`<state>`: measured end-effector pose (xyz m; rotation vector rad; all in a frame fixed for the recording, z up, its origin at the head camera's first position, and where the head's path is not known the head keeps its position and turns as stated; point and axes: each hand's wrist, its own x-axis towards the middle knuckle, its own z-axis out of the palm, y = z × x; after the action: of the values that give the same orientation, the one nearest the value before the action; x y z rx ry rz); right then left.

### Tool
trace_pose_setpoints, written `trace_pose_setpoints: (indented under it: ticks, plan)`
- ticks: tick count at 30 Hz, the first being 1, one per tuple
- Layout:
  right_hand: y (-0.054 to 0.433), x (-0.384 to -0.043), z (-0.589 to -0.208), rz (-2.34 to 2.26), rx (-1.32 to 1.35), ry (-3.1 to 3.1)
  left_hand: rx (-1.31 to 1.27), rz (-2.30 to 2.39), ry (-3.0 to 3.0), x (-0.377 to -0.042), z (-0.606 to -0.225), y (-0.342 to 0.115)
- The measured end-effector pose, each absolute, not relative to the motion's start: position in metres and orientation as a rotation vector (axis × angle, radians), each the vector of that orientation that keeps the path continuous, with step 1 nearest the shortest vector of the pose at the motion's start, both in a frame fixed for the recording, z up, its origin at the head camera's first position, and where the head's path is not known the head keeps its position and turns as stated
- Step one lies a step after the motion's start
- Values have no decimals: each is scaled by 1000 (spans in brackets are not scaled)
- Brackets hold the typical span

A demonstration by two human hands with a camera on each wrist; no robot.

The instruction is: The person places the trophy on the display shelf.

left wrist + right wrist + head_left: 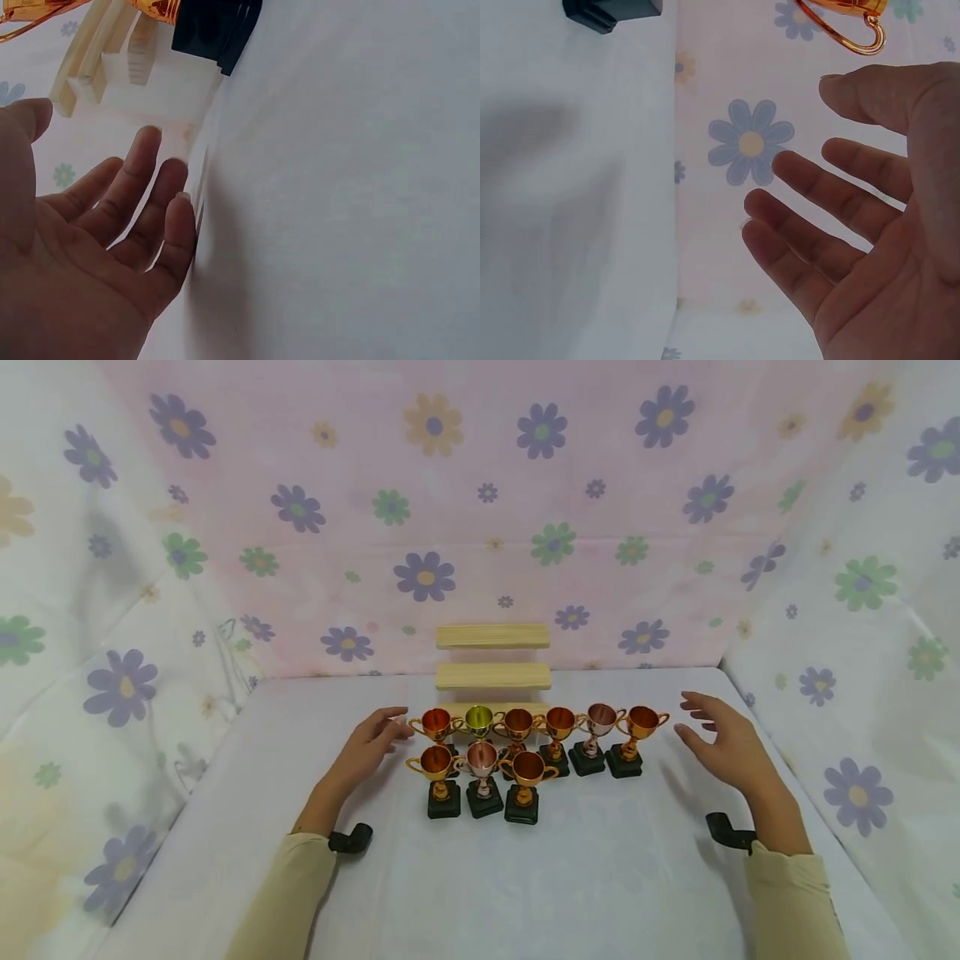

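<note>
Small two-handled trophy cups on black square bases stand together on the white table. The front row has a gold trophy cup [437, 767], a pinkish trophy cup [482, 762] and another gold trophy cup [528, 771]. Several more form the back row, from a gold trophy cup [435, 725] at its left end to a copper-gold trophy cup [642, 724] at its right end. My left hand [367, 745] hovers beside the left end, fingers relaxed and holding nothing. Beyond the right end, my right hand [722, 742] is held with loosely bent fingers, nothing in it.
Behind the cups rises a light wooden stepped rack [492, 677] with three slats, its lowest partly hidden by the back row. Flower-patterned cloth [487, 527] encloses the back and both sides. Each wrist wears a black camera mount, such as the left mount [352, 839].
</note>
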<state>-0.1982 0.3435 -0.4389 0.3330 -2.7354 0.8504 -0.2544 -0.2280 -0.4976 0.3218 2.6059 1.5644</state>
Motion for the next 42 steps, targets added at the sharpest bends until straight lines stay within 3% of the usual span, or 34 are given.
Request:
trace_pose_setpoints:
  ticks: [25, 42]
  plan:
    - [332, -204, -417, 1197, 542, -2965, 304, 1680, 2429, -278, -504, -196]
    - [320, -216, -437, 1235, 555, -2796, 348, 1679, 2488, -279, -520, -193]
